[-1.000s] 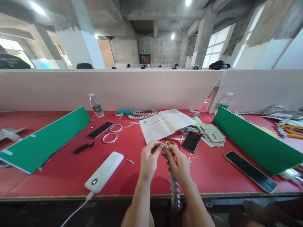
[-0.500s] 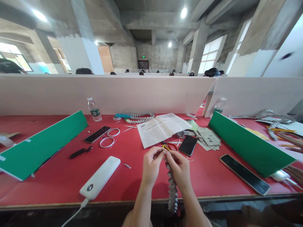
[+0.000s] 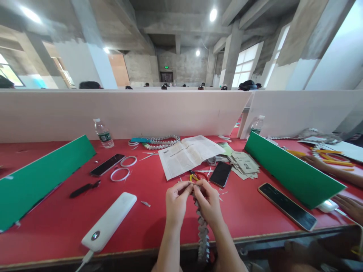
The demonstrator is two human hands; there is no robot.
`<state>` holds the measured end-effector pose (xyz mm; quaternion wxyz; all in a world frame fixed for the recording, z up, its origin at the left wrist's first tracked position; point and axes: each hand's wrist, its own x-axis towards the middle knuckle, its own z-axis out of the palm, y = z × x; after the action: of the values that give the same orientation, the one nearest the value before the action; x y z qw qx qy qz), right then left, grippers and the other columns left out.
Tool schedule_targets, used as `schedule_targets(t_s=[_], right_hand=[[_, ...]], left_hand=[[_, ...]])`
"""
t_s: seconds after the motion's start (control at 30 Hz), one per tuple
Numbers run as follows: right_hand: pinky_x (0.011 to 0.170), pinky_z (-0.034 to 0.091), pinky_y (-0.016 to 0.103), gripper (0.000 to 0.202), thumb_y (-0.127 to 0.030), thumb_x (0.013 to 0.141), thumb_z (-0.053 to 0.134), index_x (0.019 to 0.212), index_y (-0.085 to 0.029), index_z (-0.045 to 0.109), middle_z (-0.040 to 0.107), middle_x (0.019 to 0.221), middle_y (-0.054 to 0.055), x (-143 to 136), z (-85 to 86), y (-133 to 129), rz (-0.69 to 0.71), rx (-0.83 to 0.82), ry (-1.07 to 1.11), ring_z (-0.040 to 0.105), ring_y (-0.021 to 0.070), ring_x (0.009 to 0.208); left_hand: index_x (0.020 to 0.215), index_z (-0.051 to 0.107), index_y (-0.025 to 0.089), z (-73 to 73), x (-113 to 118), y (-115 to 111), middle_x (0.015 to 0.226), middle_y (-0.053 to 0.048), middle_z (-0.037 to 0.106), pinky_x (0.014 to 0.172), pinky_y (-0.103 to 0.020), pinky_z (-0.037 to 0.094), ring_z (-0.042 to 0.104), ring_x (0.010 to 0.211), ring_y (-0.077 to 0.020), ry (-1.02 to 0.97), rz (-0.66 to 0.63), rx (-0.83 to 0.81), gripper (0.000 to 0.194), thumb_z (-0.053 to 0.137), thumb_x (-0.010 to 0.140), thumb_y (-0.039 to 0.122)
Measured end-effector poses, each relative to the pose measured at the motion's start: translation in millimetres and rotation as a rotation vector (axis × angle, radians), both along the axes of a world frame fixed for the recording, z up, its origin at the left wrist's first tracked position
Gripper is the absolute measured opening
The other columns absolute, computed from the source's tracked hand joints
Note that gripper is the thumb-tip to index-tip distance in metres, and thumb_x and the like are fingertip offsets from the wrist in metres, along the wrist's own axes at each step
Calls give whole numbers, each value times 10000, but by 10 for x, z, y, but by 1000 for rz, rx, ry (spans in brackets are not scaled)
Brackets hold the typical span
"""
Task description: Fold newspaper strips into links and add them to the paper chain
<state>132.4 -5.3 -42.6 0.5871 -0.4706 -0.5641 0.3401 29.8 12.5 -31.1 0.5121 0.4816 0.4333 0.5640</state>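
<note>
A grey folded-paper chain (image 3: pixel 202 234) hangs from my fingertips down past the table's front edge. My left hand (image 3: pixel 177 198) pinches at its top end, thumb against forefinger. Right beside it my right hand (image 3: pixel 208 200) is closed on the same end, and the fingertips of both hands meet. Just beyond them lie yellow-and-red pliers (image 3: pixel 195 176), partly hidden. An open printed sheet (image 3: pixel 187 155), a black phone (image 3: pixel 221 174) and a stack of small grey papers (image 3: pixel 245 164) rest farther back on the red table (image 3: pixel 119 223).
Green boards (image 3: pixel 292 170) stand at both sides. On the left are a white power bank (image 3: pixel 110 221), a phone (image 3: pixel 107 164), a black tool (image 3: pixel 84 189), white rings (image 3: pixel 119 174) and a bottle (image 3: pixel 103 134). Another person's hands (image 3: pixel 348 206) show at right.
The view has turned slightly right, so the table items appear shifted left. My hands stay together on the chain. At right, another person's arm reaches farther into view.
</note>
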Motion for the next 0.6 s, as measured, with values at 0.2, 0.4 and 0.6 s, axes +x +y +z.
schedule_targets(t_s=[0.2, 0.4, 0.6], right_hand=[[483, 372, 200, 220, -392, 826, 542, 850, -174, 558, 500, 578, -44, 214, 20, 15, 76, -102, 11, 470, 100, 515], [513, 424, 212, 296, -396, 738, 661, 813, -216, 439, 531, 552, -69, 433, 25, -56, 241, -193, 322, 557, 117, 526], [472, 450, 229, 349, -457, 713, 671, 801, -229, 423, 556, 595, -58, 387, 42, -119, 334, -168, 446, 562, 119, 489]], left_hand=[[778, 713, 162, -12, 72, 18, 815, -69, 712, 741, -300, 523, 656, 787, -203, 148, 88, 148, 132, 649, 730, 267], [940, 709, 205, 112, 48, -43, 1078, -98, 658, 916, -336, 447, 583, 1040, -228, 162, -238, 241, 203, 630, 766, 275], [956, 713, 210, 175, 29, -63, 1129, -92, 636, 903, -326, 442, 554, 1087, -243, 86, -502, 140, 219, 614, 782, 298]])
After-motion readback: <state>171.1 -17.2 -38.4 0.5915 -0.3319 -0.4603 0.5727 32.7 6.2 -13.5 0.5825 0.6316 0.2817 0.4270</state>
